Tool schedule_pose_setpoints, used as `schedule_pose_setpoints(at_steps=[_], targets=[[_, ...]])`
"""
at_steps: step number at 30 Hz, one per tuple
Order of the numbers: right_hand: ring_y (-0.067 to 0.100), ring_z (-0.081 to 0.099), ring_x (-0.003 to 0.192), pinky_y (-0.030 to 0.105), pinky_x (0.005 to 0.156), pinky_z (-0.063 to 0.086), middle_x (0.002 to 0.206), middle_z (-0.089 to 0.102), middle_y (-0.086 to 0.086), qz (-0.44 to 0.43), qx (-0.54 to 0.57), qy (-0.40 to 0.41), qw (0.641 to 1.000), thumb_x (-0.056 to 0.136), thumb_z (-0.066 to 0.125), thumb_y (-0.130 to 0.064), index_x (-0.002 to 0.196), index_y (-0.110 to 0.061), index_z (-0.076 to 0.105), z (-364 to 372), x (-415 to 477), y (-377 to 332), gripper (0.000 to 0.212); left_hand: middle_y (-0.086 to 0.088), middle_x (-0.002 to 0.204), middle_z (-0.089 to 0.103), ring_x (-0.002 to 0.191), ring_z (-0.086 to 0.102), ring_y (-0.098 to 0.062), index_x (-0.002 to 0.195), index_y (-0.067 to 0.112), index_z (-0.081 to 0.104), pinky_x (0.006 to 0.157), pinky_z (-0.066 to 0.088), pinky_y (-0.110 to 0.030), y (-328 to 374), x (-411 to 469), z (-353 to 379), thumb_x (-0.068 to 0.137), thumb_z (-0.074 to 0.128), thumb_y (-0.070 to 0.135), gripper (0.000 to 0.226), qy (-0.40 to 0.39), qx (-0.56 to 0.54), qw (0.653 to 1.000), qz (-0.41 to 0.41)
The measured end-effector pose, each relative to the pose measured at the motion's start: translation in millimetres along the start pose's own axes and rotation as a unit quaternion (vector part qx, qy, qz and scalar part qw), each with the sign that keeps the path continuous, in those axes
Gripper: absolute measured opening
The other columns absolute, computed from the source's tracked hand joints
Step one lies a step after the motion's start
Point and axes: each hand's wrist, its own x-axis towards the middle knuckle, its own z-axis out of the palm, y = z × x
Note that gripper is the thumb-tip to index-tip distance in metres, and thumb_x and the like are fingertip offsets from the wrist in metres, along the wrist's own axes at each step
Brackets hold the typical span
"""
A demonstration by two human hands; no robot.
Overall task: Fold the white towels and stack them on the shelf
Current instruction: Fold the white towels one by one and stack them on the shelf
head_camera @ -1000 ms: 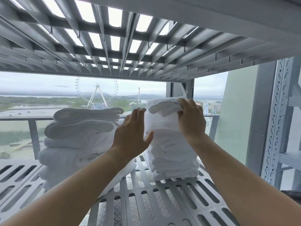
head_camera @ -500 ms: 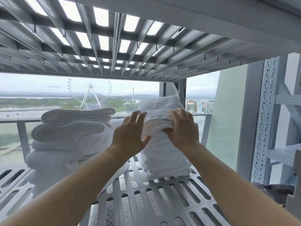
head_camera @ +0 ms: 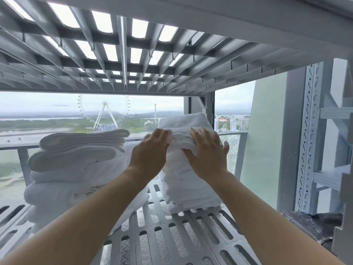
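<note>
Two stacks of folded white towels stand on a grey slotted shelf [head_camera: 172, 238]. The right stack [head_camera: 188, 186] is tall and narrow, and both my hands are on its front face near the top. My left hand [head_camera: 150, 152] lies flat against its left side with straight fingers. My right hand [head_camera: 207, 152] presses its right front, fingers spread, thumb hooked round the right edge. The top towel [head_camera: 183, 120] lies flat above my fingers. The left stack [head_camera: 76, 169] is wider and lower, untouched.
Another slotted shelf [head_camera: 124, 60] hangs close overhead. A perforated metal upright [head_camera: 307, 131] stands at the right, with a dark object [head_camera: 315, 226] below it. Behind the shelf are a window and a railing [head_camera: 23, 146]. Bare shelf lies in front of the stacks.
My right hand came down from the top towel's folded edge to the stack's front. My left hand moved in onto the stack's left side. The top towel now lies flat.
</note>
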Motion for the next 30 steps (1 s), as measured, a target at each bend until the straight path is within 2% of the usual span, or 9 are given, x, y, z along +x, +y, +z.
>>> schedule_pose_setpoints(at_steps=[4,10,12,14,17,21,25,28,30], targets=[[0.024,0.025,0.136,0.059,0.104,0.02,0.145,0.034,-0.005,-0.004,0.001,0.01,1.0,0.09,0.034,-0.057,0.139,-0.032,0.028,-6.0,9.3,1.5,0.055,-0.001,0.125,0.053,0.103,0.056,-0.029,0.128,0.02,0.045,0.069,0.048,-0.038,2.1,13.0,-7.5,0.098,0.039,0.024,0.031,0.02,0.016,1.0,0.008],[0.025,0.032,0.129,0.058,0.1,0.025,0.138,0.042,-0.005,-0.001,0.016,0.01,1.0,0.09,0.041,-0.048,0.135,-0.03,0.033,-11.5,17.6,1.3,0.048,-0.001,0.125,0.054,0.105,0.056,-0.029,0.13,0.021,0.046,0.073,0.051,-0.042,2.1,21.0,-12.4,0.098,0.04,0.023,0.032,0.014,0.02,1.0,0.014],[0.025,0.031,0.13,0.058,0.101,0.024,0.139,0.041,-0.005,-0.002,0.011,-0.002,1.0,0.086,0.045,-0.056,0.134,-0.03,0.034,-11.7,17.1,-1.0,0.055,-0.002,0.124,0.056,0.103,0.057,-0.03,0.128,0.02,0.048,0.072,0.052,-0.043,1.1,19.2,-12.8,0.098,0.041,0.022,0.031,0.016,0.015,1.0,0.017],[0.026,0.029,0.133,0.059,0.103,0.023,0.142,0.036,-0.003,-0.004,-0.003,-0.028,1.0,0.077,0.048,-0.069,0.136,-0.03,0.03,-10.2,15.5,-5.7,0.072,-0.004,0.122,0.057,0.1,0.058,-0.031,0.126,0.019,0.05,0.071,0.054,-0.044,0.5,17.7,-12.9,0.097,0.042,0.02,0.029,0.019,0.013,1.0,0.021],[0.027,0.028,0.133,0.059,0.104,0.024,0.142,0.034,-0.002,-0.006,-0.05,-0.032,0.998,0.071,0.057,-0.069,0.136,-0.03,0.024,-5.9,13.1,-11.2,0.083,-0.005,0.121,0.057,0.1,0.058,-0.031,0.124,0.019,0.051,0.073,0.054,-0.045,-0.6,17.1,-13.8,0.097,0.043,0.02,0.028,0.018,0.009,1.0,0.021],[0.025,0.034,0.128,0.056,0.101,0.029,0.137,0.038,-0.002,-0.015,-0.054,0.009,0.998,0.08,0.055,-0.051,0.133,-0.03,0.031,-4.2,13.3,-8.7,0.062,-0.003,0.123,0.055,0.103,0.057,-0.029,0.126,0.02,0.049,0.073,0.054,-0.042,-3.2,13.0,-14.2,0.096,0.045,0.023,0.03,0.012,0.011,1.0,0.022],[0.025,0.035,0.128,0.053,0.099,0.03,0.136,0.04,-0.004,-0.008,-0.046,0.004,0.999,0.081,0.053,-0.048,0.13,-0.031,0.036,-3.5,13.4,-5.2,0.055,-0.001,0.131,0.047,0.108,0.055,-0.026,0.137,0.022,0.035,0.074,0.053,-0.039,-6.9,-3.4,-8.2,0.094,0.048,0.036,0.047,-0.006,0.013,1.0,0.02],[0.027,0.03,0.131,0.058,0.101,0.028,0.141,0.035,-0.005,0.01,-0.052,-0.028,0.998,0.079,0.055,-0.053,0.133,-0.034,0.034,-1.8,11.6,-5.5,0.062,-0.003,0.138,0.04,0.113,0.051,-0.025,0.147,0.018,0.012,0.078,0.052,-0.038,-8.7,-18.6,0.4,0.089,0.053,0.042,0.075,-0.047,-0.004,0.999,-0.016],[0.029,0.026,0.133,0.059,0.101,0.03,0.144,0.031,-0.004,0.036,-0.04,-0.04,0.998,0.08,0.057,-0.047,0.135,-0.036,0.034,-1.5,11.6,-6.4,0.061,-0.003,0.141,0.036,0.117,0.048,-0.025,0.148,0.018,-0.001,0.08,0.052,-0.038,-8.9,-26.2,6.6,0.088,0.054,0.045,0.086,-0.073,0.002,0.997,-0.035]])
